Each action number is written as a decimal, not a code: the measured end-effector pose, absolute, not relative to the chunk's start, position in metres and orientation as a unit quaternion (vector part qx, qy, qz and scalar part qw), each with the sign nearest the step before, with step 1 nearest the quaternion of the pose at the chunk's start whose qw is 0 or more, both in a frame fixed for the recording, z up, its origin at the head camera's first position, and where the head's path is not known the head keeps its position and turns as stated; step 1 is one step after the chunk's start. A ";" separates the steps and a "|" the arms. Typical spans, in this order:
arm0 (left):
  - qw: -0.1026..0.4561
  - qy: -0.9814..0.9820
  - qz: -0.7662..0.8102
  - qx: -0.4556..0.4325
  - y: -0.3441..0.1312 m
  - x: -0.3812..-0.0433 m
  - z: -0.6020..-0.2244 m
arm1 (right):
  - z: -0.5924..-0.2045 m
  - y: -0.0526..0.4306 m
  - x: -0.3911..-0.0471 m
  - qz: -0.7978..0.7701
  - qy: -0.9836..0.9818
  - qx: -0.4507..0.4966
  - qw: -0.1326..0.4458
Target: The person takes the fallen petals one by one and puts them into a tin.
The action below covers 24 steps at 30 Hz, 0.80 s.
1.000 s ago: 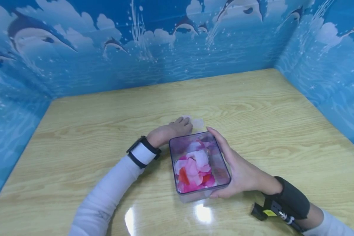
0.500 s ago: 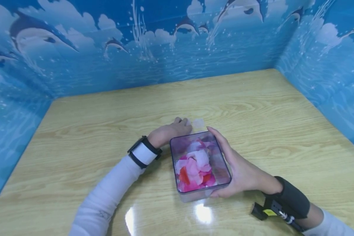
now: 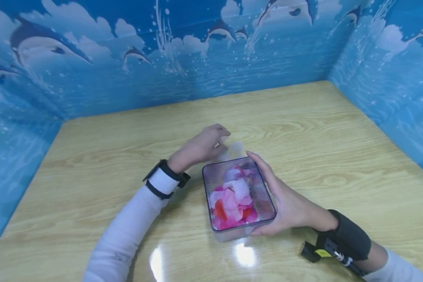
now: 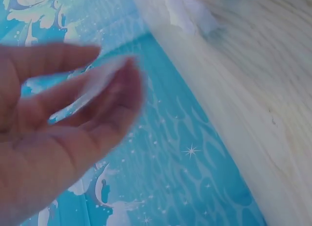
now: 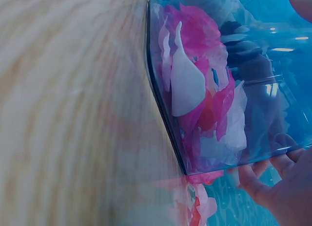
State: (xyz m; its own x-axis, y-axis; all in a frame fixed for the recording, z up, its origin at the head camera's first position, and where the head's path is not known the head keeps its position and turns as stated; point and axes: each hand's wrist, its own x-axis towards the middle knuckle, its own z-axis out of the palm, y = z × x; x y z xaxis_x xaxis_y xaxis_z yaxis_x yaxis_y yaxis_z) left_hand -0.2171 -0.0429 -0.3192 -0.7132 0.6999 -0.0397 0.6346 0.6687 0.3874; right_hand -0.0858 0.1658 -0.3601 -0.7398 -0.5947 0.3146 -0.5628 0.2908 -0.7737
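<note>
A clear square box (image 3: 240, 234) with a dark rim stands on the table in the head view. Pink, white and red flower petals (image 3: 232, 199) lie loose inside it. My right hand (image 3: 282, 201) grips the box from its right side, fingers along the far corner and thumb at the near one. Just past the box's far left corner, my left hand (image 3: 202, 145) is raised with bent fingers. Between these fingers a thin white petal (image 4: 97, 84) shows in the left wrist view, blurred and partly hidden. Another pale petal (image 3: 237, 147) lies on the table beyond the box.
The wooden table (image 3: 127, 137) is bounded at the back and sides by a blue dolphin-print cloth (image 3: 197, 74). A whitish petal (image 3: 221, 157) shows below the left hand. The right wrist bears a black strap (image 3: 352, 235) with a small camera.
My left hand has lifted from the table and moved slightly away from the box, a pale petal now among its fingers. The right hand and the box have stayed in place.
</note>
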 end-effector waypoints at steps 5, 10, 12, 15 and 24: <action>0.006 0.892 0.281 0.355 -0.041 -0.216 -0.319 | -0.361 0.166 -0.085 -0.474 0.802 -0.362 0.015; -0.042 0.877 0.321 0.356 -0.042 -0.212 -0.316 | -0.361 0.165 -0.085 -0.476 0.800 -0.365 0.015; -0.057 0.870 0.329 0.363 -0.043 -0.210 -0.314 | -0.360 0.165 -0.086 -0.478 0.798 -0.367 0.015; -0.073 0.862 0.328 0.379 -0.043 -0.205 -0.309 | -0.360 0.164 -0.086 -0.479 0.796 -0.369 0.016; -0.043 0.810 0.327 0.485 -0.043 -0.178 -0.283 | -0.360 0.166 -0.087 -0.477 0.797 -0.370 0.017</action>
